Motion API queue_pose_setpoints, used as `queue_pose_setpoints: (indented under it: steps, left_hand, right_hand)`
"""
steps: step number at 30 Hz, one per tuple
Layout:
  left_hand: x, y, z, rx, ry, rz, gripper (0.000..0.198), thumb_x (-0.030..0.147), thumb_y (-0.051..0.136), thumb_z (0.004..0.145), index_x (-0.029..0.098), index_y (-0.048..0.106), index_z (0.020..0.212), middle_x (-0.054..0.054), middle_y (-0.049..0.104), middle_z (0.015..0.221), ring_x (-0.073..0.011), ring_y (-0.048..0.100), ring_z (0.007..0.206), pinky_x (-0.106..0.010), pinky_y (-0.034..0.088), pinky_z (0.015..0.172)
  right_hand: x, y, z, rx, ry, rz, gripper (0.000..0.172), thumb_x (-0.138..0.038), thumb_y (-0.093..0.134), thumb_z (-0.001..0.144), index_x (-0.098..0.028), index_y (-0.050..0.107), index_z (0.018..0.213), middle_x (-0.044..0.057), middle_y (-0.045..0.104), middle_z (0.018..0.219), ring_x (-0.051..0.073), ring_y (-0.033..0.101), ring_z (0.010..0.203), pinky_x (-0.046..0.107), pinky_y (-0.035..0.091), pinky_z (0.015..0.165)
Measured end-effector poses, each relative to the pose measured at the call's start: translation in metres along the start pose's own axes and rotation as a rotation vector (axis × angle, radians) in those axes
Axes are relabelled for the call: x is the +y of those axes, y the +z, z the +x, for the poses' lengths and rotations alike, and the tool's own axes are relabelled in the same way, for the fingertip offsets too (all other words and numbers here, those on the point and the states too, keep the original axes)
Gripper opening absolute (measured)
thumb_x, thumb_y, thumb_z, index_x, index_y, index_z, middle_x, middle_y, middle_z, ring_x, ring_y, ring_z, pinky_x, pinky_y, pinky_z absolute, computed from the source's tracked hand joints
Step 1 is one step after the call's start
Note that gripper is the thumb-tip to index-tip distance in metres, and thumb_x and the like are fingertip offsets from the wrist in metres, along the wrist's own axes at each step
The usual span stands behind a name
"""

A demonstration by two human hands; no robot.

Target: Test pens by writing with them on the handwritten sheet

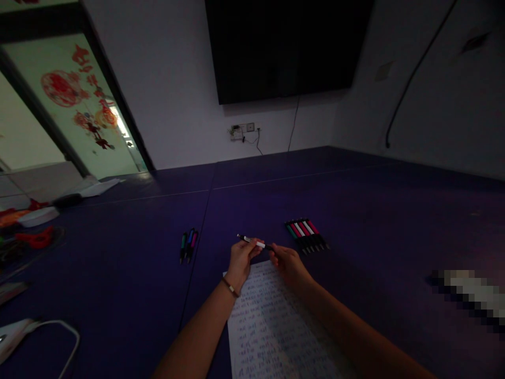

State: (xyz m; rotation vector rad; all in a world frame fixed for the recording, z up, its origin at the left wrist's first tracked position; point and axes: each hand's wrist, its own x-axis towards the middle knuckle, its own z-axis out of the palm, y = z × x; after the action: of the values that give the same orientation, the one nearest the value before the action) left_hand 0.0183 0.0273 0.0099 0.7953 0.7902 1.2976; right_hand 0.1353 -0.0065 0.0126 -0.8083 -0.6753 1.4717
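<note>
Between my two hands is a white and black pen (260, 245), held nearly level above the top of a sheet of paper (272, 326) covered in handwriting. My left hand (241, 259), with a bracelet at the wrist, pinches the white barrel. At the pen's dark end, the fingers of my right hand (290, 263) are closed on it. To the right lies a row of several pens (305, 235), side by side, with green, white and pink barrels. Three more pens (189, 245) lie to the left, green, blue and pink.
A purple table (158, 295) spreads out around me. Along its left side are a white power strip (13, 337) with a cable, a roll of tape (38, 216) and red-handled items (35, 238). A pixelated object (473, 295) lies at right. A black screen (288, 47) hangs on the wall.
</note>
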Motion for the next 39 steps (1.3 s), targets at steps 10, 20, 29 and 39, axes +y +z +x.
queue_pose_setpoints:
  steps: [10,20,29,39]
  left_hand:
    - [-0.001,0.002,0.0,0.054,-0.061,-0.198,0.017,0.023,0.07,0.057,0.01,0.059,0.06,-0.003,0.061,0.063,-0.0086,0.057,0.06,-0.018,0.046,0.06]
    - [0.0,-0.004,0.003,-0.103,-0.112,-0.241,0.012,0.016,0.058,0.058,0.013,0.06,0.069,-0.004,0.061,0.073,-0.0098,0.054,0.062,-0.022,0.041,0.063]
    - [-0.001,-0.004,0.003,-0.167,-0.139,-0.242,0.012,0.016,0.054,0.059,0.011,0.061,0.066,-0.006,0.062,0.072,-0.0094,0.053,0.059,-0.022,0.04,0.061]
    - [0.0,0.003,0.001,0.013,-0.126,-0.121,0.019,0.027,0.064,0.065,0.008,0.061,0.061,-0.007,0.064,0.068,-0.0065,0.055,0.053,-0.017,0.045,0.058]
  right_hand:
    - [0.002,0.002,-0.003,-0.021,-0.121,-0.165,0.034,-0.044,0.067,0.058,-0.013,0.062,0.07,0.001,0.059,0.052,0.01,0.053,0.044,0.021,0.041,0.045]
    - [-0.005,0.004,-0.004,0.068,0.078,-0.17,0.053,-0.061,0.049,0.065,-0.017,0.037,0.037,-0.008,0.023,0.025,0.003,0.021,0.021,0.017,0.011,0.025]
    - [-0.004,0.005,-0.001,0.101,0.068,-0.06,0.052,-0.047,0.058,0.065,-0.021,0.022,0.038,-0.01,0.019,0.029,0.002,0.017,0.025,0.017,0.015,0.025]
    - [0.002,0.003,0.003,0.085,0.035,-0.024,0.048,-0.046,0.061,0.061,-0.023,0.023,0.043,-0.01,0.023,0.031,0.003,0.022,0.026,0.018,0.018,0.026]
